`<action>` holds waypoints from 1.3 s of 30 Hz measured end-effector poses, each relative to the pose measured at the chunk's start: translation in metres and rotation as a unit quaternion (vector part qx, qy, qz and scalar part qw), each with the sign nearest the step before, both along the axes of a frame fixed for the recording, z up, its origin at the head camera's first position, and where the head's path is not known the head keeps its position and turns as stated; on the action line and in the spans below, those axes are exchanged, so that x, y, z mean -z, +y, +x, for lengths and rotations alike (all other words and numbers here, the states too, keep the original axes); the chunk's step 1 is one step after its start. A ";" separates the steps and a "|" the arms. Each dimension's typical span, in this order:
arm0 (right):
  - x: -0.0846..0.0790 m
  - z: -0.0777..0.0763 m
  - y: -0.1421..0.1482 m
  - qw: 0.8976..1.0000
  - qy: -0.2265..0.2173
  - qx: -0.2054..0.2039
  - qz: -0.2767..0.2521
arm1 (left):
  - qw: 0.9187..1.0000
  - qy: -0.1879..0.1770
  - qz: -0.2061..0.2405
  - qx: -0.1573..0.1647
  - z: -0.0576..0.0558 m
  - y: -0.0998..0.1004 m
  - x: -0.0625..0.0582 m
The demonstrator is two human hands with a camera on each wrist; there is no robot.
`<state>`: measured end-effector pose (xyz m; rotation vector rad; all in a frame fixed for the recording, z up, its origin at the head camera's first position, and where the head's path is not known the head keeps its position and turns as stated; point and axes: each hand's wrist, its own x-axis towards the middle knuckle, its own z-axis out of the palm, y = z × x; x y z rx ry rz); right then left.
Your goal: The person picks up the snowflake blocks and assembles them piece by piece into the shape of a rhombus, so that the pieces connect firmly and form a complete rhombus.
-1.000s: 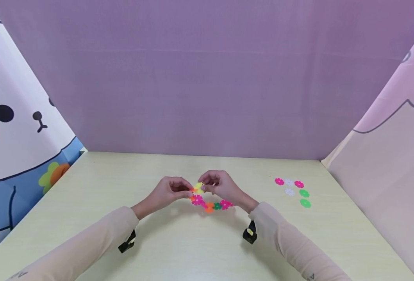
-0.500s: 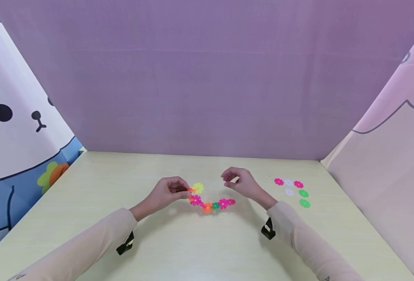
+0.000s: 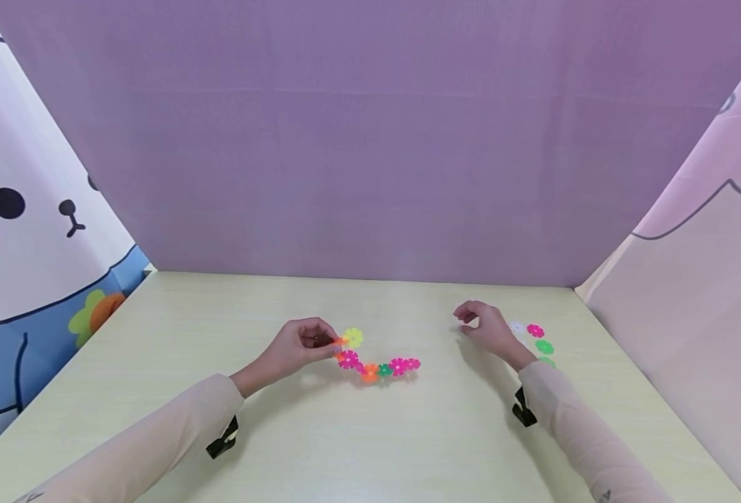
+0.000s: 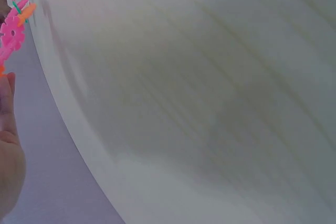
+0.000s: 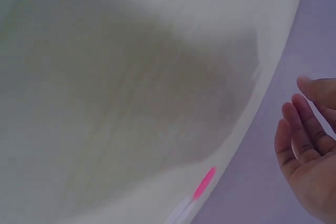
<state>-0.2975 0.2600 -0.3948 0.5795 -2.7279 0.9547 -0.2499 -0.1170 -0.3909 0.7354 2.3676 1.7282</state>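
A chain of interlocking plastic flower discs curves above the table, in pink, orange and dark green, with a yellow disc at its upper left end. My left hand pinches the chain by an orange disc near that end. In the left wrist view a pink disc of the chain stands beyond the fingertips. My right hand hovers left of the loose discs, fingers loosely bent, holding nothing. In the right wrist view a pink disc lies on the table, apart from the right hand.
Loose discs lie at the right of the table: a white one, a pink one and a green one. The right wrist partly covers others. A purple panel rises behind the pale table.
My right hand has let go of the yellow disc and moved right, towards the loose discs. The left hand stays nearly in place with the chain.
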 end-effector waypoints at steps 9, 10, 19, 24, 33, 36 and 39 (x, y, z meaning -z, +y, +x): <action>0.001 -0.006 0.039 0.998 -0.003 0.046 0.036 | 1.000 0.013 -0.003 -0.001 0.000 -0.002 0.001; 0.001 -0.006 0.042 0.998 -0.009 0.051 0.038 | 1.000 0.014 -0.004 -0.001 0.000 -0.002 0.001; 0.004 -0.012 0.062 0.992 -0.046 0.093 0.073 | 1.000 0.020 -0.005 -0.004 -0.001 -0.003 0.000; 0.007 -0.016 0.066 0.990 -0.069 0.096 0.081 | 1.000 0.020 -0.003 -0.003 -0.001 -0.003 -0.001; 0.011 -0.016 0.069 0.988 -0.072 0.095 0.098 | 1.000 0.013 0.000 -0.007 -0.001 -0.002 -0.002; 0.012 -0.017 0.070 0.989 -0.062 0.095 0.098 | 1.000 0.014 0.001 -0.009 -0.001 -0.002 -0.003; 0.012 -0.018 0.070 0.989 -0.056 0.099 0.096 | 1.000 0.013 0.002 -0.009 -0.001 -0.002 -0.002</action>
